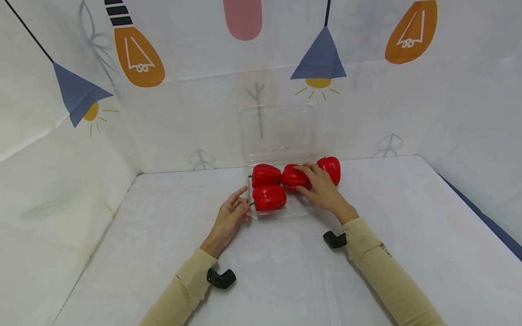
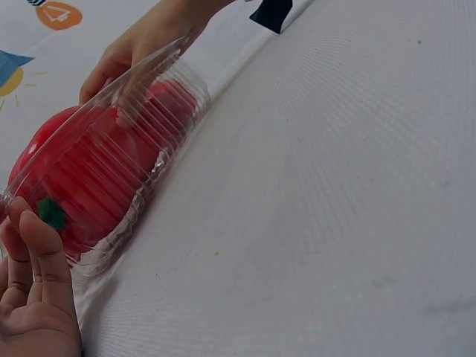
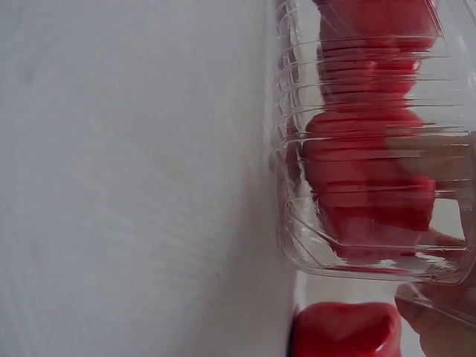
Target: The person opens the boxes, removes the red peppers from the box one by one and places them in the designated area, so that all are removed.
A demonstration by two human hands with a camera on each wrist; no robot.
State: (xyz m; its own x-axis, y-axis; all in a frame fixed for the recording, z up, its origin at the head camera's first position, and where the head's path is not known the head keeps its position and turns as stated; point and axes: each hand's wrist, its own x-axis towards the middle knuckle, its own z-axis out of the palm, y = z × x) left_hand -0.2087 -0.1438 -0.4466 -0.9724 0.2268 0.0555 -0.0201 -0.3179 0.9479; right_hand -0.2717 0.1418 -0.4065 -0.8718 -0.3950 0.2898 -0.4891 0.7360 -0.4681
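Observation:
A clear hinged plastic box (image 1: pixel 299 211) stands on the table with its lid (image 1: pixel 281 129) raised at the back. Two red bell peppers lie in its left side, a rear pepper (image 1: pixel 266 175) and a front pepper (image 1: pixel 269 198), green stems pointing left. My right hand (image 1: pixel 322 188) grips a third red bell pepper (image 1: pixel 294 177) in the box, thumb in front and fingers over its top. Another bell pepper (image 1: pixel 329 168) sits just right of the box, partly behind that hand. My left hand (image 1: pixel 230 219) touches the box's left wall, its fingertips (image 2: pixel 41 230) at the rim.
A white cloth covers the table (image 1: pixel 269 276). Behind it hangs a white printed curtain (image 1: pixel 195 117) with lamp and bulb pictures, close behind the raised lid. Dark wrist-worn devices stick out beside the left sleeve (image 1: pixel 191 276) and the right sleeve (image 1: pixel 379 258).

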